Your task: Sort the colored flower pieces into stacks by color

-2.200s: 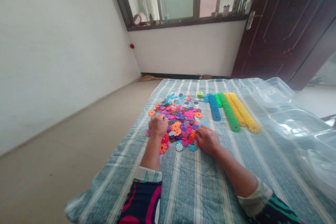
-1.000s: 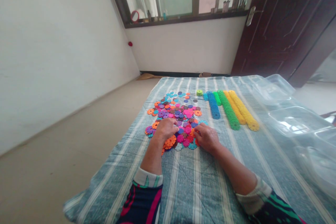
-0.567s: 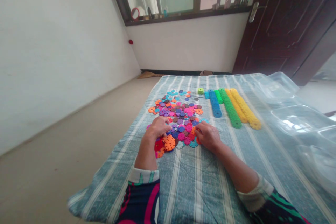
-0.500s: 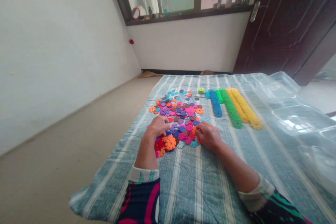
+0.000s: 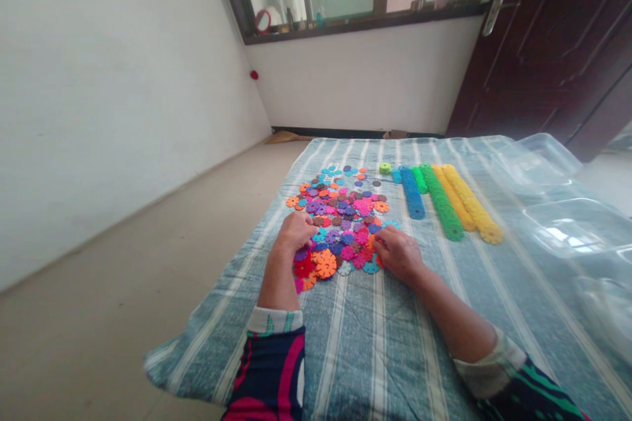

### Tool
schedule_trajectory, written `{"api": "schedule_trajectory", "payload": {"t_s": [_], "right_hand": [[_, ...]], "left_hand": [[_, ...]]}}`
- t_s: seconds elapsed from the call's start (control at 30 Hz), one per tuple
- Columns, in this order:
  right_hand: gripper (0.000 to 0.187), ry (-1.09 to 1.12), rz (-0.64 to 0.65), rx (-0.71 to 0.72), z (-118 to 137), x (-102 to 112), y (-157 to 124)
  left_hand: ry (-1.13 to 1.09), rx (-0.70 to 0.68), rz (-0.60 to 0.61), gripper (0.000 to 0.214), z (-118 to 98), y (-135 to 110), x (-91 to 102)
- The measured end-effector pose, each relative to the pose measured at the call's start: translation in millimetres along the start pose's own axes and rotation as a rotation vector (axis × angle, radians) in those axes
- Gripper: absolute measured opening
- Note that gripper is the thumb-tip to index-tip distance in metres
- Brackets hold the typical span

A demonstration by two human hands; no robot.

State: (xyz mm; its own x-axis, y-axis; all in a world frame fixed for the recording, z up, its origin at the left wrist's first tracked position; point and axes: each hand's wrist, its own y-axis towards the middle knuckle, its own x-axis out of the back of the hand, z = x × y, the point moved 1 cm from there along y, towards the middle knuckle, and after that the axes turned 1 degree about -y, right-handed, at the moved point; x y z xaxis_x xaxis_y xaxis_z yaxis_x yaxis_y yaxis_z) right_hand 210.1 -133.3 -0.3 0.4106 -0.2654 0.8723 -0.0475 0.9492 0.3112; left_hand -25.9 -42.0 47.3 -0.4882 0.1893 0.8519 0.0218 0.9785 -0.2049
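Note:
A loose pile of notched plastic discs (image 5: 348, 237) in pink, purple, orange, red, blue and brown lies on the striped cloth. At its left edge is my left hand (image 5: 295, 231), fingers curled down among the discs; whatever they pinch is hidden. Across the pile, my right hand (image 5: 399, 252) has its fingers drawn together against the right edge, by an orange disc (image 5: 371, 242); what sits between the fingertips is not clear. A larger orange disc (image 5: 326, 264) lies near my left wrist, beside red discs (image 5: 304, 266).
Right of the pile lie disc stacks on their sides: blue (image 5: 413, 196), green (image 5: 444, 205) and yellow (image 5: 474, 205). A short lime stack (image 5: 384, 168) stands behind. Clear plastic boxes (image 5: 577, 227) line the right side. The striped cloth (image 5: 355, 355) covers the surface.
The whole view has shifted slightly, so the scene sits a little further right. My left hand has drawn back slightly from the pile's middle; the right hand stays at the right edge.

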Motion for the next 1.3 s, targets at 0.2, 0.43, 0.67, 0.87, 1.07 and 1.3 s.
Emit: {"api": "schedule_trajectory", "payload": {"t_s": [0.2,0.43,0.67,0.87,1.07,1.3], "right_hand": [[0.015,0.002,-0.014,-0.002,0,1,0],[0.023,-0.073,-0.108,0.020,3,0,-2],[0.020,-0.041,-0.110,0.265,19,2,-5],[0.043,0.006,0.137,0.375,31,-1,-10],[0.023,0.082,0.142,0.490,37,7,-11],[0.023,0.116,0.070,0.505,36,8,-9]], "left_hand": [[0.061,-0.010,0.001,0.013,5,4,-0.8],[0.120,-0.037,-0.075,0.019,4,5,1.8],[0.170,-0.037,-0.205,0.019,0,2,7.1],[0.158,-0.027,-0.208,0.021,-2,0,6.8],[0.181,-0.035,-0.200,0.022,-1,2,4.4],[0.172,-0.138,-0.166,0.022,-8,2,-1.7]]}}
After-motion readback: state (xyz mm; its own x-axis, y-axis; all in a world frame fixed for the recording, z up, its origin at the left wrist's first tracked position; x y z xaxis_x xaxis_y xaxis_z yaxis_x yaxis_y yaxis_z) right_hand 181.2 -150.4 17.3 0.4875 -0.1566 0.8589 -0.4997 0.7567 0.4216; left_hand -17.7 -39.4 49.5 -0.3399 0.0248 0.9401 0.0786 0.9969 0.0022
